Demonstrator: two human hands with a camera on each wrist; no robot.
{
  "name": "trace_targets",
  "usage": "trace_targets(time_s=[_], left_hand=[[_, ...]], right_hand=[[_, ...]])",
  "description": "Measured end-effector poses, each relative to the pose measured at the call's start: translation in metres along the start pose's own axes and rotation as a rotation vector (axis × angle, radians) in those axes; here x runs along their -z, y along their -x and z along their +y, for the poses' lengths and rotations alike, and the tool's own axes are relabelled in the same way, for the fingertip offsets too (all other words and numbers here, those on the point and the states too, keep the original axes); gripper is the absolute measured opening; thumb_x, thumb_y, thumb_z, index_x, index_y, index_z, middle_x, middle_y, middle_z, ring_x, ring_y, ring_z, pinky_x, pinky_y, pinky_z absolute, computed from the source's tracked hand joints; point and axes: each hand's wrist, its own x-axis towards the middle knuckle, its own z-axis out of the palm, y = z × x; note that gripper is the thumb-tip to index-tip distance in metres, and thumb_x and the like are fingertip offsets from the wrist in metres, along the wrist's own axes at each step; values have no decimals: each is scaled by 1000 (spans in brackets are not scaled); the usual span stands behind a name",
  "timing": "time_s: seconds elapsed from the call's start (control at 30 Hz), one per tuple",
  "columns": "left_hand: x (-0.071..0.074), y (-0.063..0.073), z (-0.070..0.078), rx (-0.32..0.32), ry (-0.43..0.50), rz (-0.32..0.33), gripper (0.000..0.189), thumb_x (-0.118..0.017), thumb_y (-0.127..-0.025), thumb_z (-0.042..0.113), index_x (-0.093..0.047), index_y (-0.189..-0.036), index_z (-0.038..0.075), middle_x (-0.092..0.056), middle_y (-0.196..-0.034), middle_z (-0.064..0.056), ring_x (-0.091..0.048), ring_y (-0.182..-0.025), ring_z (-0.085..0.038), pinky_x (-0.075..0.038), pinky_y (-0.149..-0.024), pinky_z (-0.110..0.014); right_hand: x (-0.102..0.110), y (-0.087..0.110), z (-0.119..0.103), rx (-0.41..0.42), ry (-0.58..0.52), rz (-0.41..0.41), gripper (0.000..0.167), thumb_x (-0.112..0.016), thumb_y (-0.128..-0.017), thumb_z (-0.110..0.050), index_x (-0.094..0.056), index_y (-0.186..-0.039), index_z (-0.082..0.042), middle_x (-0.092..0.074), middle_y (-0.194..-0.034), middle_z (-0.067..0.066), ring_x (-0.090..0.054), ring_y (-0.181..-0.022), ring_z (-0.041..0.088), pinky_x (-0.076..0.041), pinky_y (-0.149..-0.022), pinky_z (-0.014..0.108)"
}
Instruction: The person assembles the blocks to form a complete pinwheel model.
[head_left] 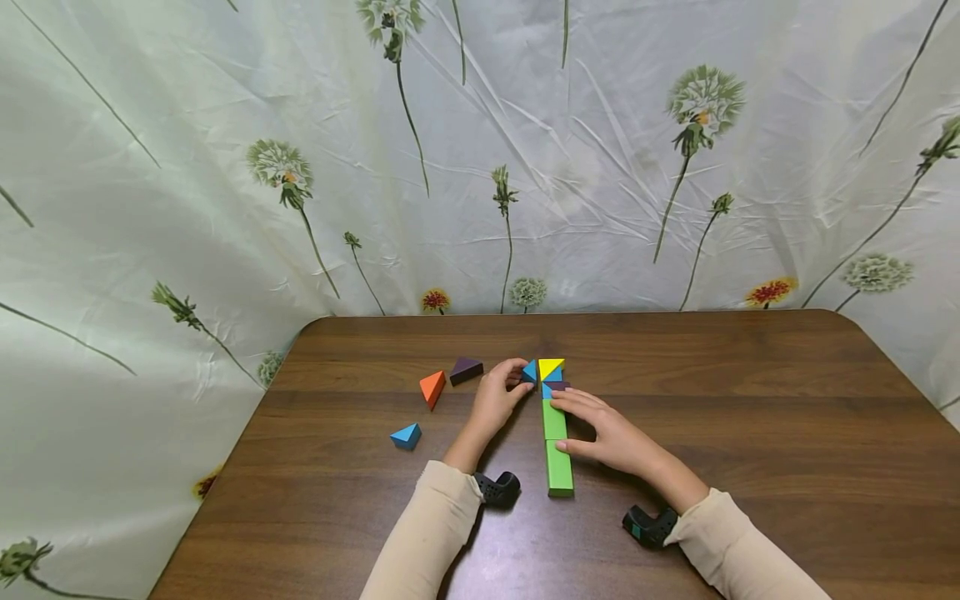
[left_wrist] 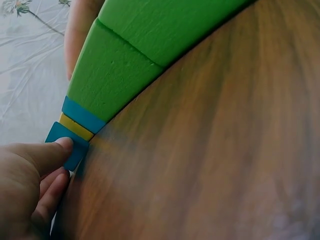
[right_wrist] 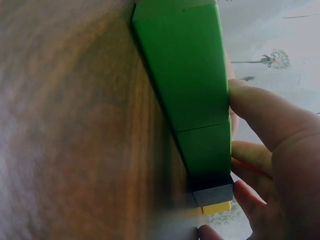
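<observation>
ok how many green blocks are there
2: the nearer green block, by the thumb of the right hand, and the farther green block, directly beyond it, end to end.

A blue triangular block (head_left: 529,372) is pinched in the left hand (head_left: 497,397). Two green blocks (head_left: 555,427) lie end to end, just left of the right hand (head_left: 613,432), at its thumb and fingertips.

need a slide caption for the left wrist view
Left hand pinching a blue block near a yellow block and two green blocks.
</observation>
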Motion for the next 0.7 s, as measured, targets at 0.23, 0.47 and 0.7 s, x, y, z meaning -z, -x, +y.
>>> trace_targets(time_s=[0.23,0.47,0.7], left_hand=[[-2,0,0,-28,-37,0,27,-65,-83,12,-60,-109,6,-60,-101,-8,-58,-90,-18,-46,-79,-28],[-2,1,2,-27,-46,-10,28,-64,-84,13,-59,-110,7,-61,-102,-8,-58,-92,-19,-46,-80,-29],[-2,2,2,-35,-51,-8,29,-64,-84,14,-59,-112,7,-60,-103,-8,-57,-93,-19,-46,-81,-29]], right_hand=[[0,0,0,-10,1,-6,61,-65,-82,-36,-47,-131,-5,-40,-136,9,-28,-127,30,-27,-98,51],[-1,0,1,2,4,5,60,-65,-82,-35,-48,-130,-4,-40,-136,10,-29,-127,30,-27,-98,50],[-2,0,3,10,5,9,60,-66,-82,-34,-48,-129,-4,-41,-135,10,-29,-127,30,-27,-98,50]])
